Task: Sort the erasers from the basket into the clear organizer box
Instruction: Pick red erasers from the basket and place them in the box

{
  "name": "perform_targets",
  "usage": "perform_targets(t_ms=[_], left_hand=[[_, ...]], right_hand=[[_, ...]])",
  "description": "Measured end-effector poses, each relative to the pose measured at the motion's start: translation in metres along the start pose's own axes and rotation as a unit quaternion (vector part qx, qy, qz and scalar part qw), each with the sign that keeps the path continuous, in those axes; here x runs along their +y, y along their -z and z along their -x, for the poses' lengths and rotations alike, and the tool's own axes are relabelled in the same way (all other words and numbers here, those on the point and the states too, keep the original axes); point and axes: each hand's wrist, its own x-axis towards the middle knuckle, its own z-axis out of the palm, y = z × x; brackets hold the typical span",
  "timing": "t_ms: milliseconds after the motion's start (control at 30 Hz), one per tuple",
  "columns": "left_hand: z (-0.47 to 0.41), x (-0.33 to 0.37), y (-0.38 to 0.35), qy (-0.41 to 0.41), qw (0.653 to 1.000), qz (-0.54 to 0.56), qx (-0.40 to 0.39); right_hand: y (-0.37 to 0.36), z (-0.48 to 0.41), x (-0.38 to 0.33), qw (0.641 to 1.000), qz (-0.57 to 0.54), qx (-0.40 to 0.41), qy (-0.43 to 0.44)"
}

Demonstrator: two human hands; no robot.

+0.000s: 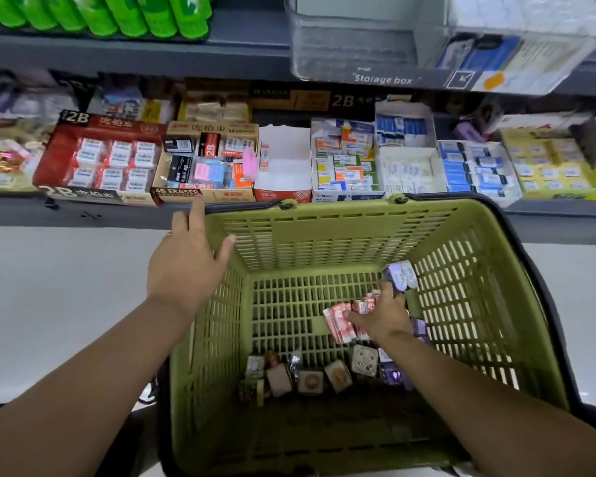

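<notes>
A green plastic basket (pixel 324 235) stands in front of the shelves. Inside it my right hand (pixel 382 316) grips a bunch of red-and-white wrapped erasers (pixel 339 321) near the basket's floor. Purple packs (pixel 400 274) lie just beyond that hand, and several more wrapped erasers (pixel 310 378) sit along the near side of the floor. My left hand (pixel 186 256) is above the basket's left rim, fingers spread, thumb over the rim, holding nothing. The clear organizer box (pixel 351 46) labelled "Storage box" stands on the upper shelf, top centre.
Open cardboard display boxes of erasers (pixel 207 163) fill the lower shelf behind the basket; one white box (pixel 283 166) looks almost empty. Green bottles (pixel 117 15) line the upper shelf at left. Pale floor lies to the left of the basket.
</notes>
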Motion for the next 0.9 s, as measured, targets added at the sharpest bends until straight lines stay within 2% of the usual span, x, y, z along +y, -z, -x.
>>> perform_targets(t_ms=[133,333,600,767,833,900], left_hand=[[0.000,-0.002,-0.001,-0.005,1.000,0.004,0.004],[0.001,-0.003,-0.002,-0.010,1.000,-0.002,0.009],[0.001,-0.006,-0.006,-0.009,1.000,0.008,0.014],[0.001,-0.006,-0.005,-0.003,1.000,-0.028,0.004],[0.005,0.000,0.000,-0.039,0.996,-0.060,0.044],[0.009,0.022,0.010,-0.101,0.993,-0.010,0.055]], right_hand=[[-0.007,0.005,-0.009,0.999,0.030,0.017,-0.019],[-0.001,-0.002,0.003,0.999,-0.042,0.027,-0.005],[0.003,-0.005,0.004,0.998,-0.029,0.058,-0.016],[0.018,0.004,-0.002,0.992,-0.122,0.019,-0.014],[0.034,0.016,-0.012,0.985,-0.172,-0.023,0.012],[0.057,0.032,-0.027,0.973,-0.215,-0.061,0.062]])
